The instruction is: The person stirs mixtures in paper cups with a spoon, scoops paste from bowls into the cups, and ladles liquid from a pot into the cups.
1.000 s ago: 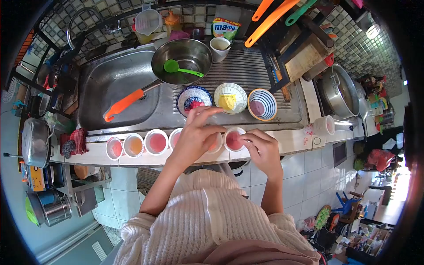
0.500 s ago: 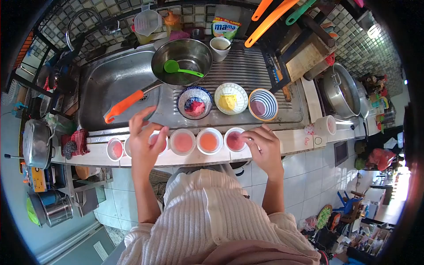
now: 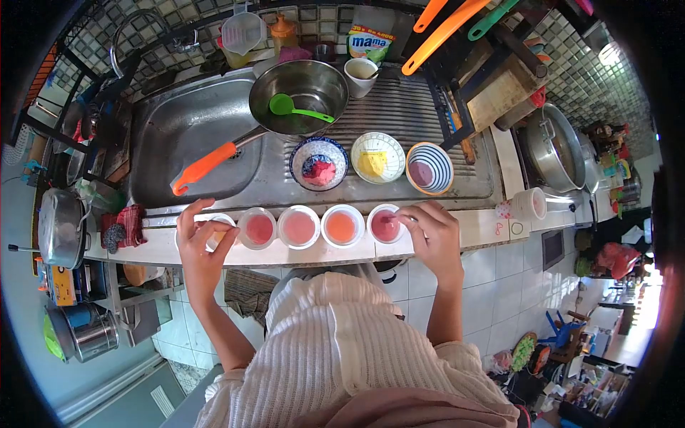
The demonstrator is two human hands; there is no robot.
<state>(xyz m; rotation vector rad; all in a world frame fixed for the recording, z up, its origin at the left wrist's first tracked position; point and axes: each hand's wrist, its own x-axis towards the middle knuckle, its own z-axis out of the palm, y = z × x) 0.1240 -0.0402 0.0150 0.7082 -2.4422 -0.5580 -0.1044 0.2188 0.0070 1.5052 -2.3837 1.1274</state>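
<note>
A row of small white cups with pink, red and orange contents lines the counter's front ledge. My left hand (image 3: 203, 246) is over the row's left end, fingers curved and apart, partly covering a white cup (image 3: 219, 227). My right hand (image 3: 437, 239) has thumb and forefinger pinched at the rim of the rightmost pink cup (image 3: 386, 225); whatever lies between the fingertips is too small to make out. Between the hands stand a red cup (image 3: 257, 228), a pink cup (image 3: 299, 227) and an orange cup (image 3: 342, 226).
Behind the cups sit a blue-patterned bowl (image 3: 318, 164), a bowl with a yellow lump (image 3: 377, 158) and a striped bowl (image 3: 429, 169). A saucepan (image 3: 300, 89) holding a green ladle (image 3: 300, 109) rests by the sink (image 3: 196, 146). Stacked cups (image 3: 529, 205) stand at right.
My left hand has moved left and slightly down to the row's left end. My right hand stays by the rightmost cup, its fingers pinched. The view has shifted slightly.
</note>
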